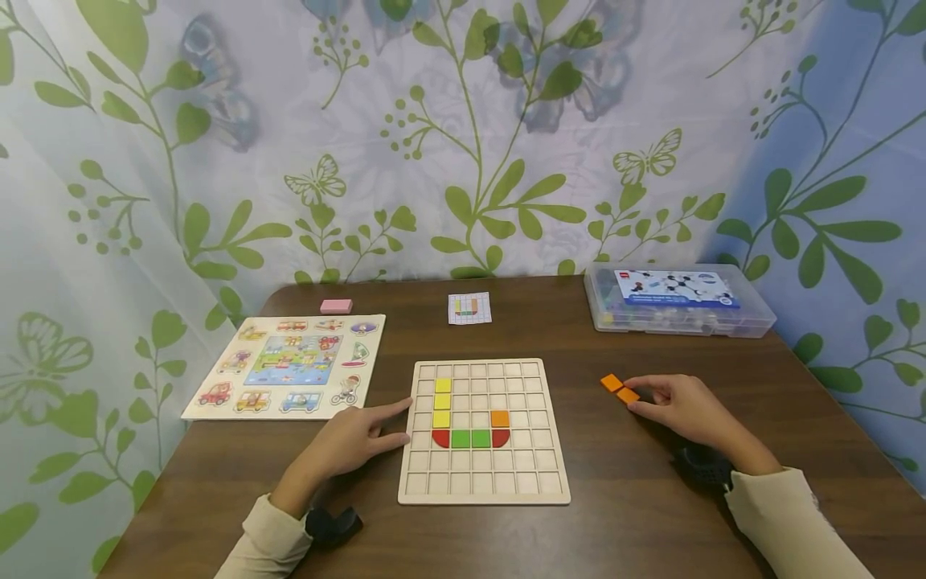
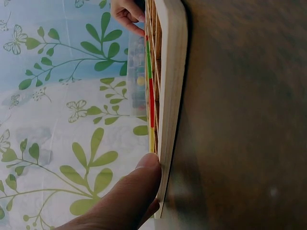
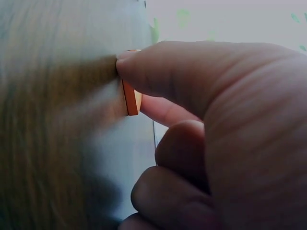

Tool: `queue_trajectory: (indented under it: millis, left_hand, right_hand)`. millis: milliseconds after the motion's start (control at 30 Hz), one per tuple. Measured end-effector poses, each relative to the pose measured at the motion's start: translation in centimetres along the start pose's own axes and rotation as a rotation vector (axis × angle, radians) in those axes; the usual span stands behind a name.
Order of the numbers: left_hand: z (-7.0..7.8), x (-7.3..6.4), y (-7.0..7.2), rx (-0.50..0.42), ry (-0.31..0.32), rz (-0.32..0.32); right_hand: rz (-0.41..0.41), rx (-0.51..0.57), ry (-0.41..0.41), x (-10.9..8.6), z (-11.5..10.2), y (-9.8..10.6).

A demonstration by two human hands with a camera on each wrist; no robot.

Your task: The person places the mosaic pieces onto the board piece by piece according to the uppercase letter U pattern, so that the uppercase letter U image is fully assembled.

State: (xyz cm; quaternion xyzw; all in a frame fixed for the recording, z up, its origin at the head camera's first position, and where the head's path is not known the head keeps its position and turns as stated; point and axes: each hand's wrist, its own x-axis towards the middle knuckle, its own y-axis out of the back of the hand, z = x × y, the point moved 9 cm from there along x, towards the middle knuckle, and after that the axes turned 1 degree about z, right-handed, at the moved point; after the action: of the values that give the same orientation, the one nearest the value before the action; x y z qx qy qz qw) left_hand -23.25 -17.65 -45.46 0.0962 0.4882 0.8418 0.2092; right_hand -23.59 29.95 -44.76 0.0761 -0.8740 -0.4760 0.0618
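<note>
A wooden grid board (image 1: 481,483) lies in front of me. A column of yellow tiles (image 1: 442,401), two green tiles (image 1: 470,438), rounded red pieces (image 1: 501,438) and one orange tile (image 1: 500,419) form a U on it. My left hand (image 1: 346,442) touches the board's left edge with thumb and index finger stretched out; its thumb (image 2: 144,177) is against the rim in the left wrist view. Right of the board, my right hand (image 1: 680,408) pinches an orange tile (image 1: 628,395) between thumb and index finger. Another orange tile (image 1: 611,383) lies right beside it.
A picture puzzle board (image 1: 217,362) with vehicles lies at left, a pink block (image 1: 336,306) behind it. Beyond the grid board is a paper card (image 1: 469,309) showing a coloured U. A clear plastic case (image 1: 680,318) stands back right, before a patterned curtain (image 1: 405,177).
</note>
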Motion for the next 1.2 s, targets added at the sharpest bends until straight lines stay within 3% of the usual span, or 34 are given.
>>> queue_trajectory:
  millis: [400, 800, 1200]
  left_hand:
    - [0.0, -0.1, 0.0, 0.012, -0.010, 0.006]
    - [0.1, 0.0, 0.1, 0.015, -0.017, 0.010]
    - [0.0, 0.1, 0.0, -0.007, -0.003, 0.005]
  right_hand:
    - [0.026, -0.013, 0.022, 0.0, -0.1, 0.0]
    - [0.104, 0.002, 0.065, -0.1, -0.9, 0.7]
    - [0.099, 0.002, 0.101, 0.0, -2.7, -0.2]
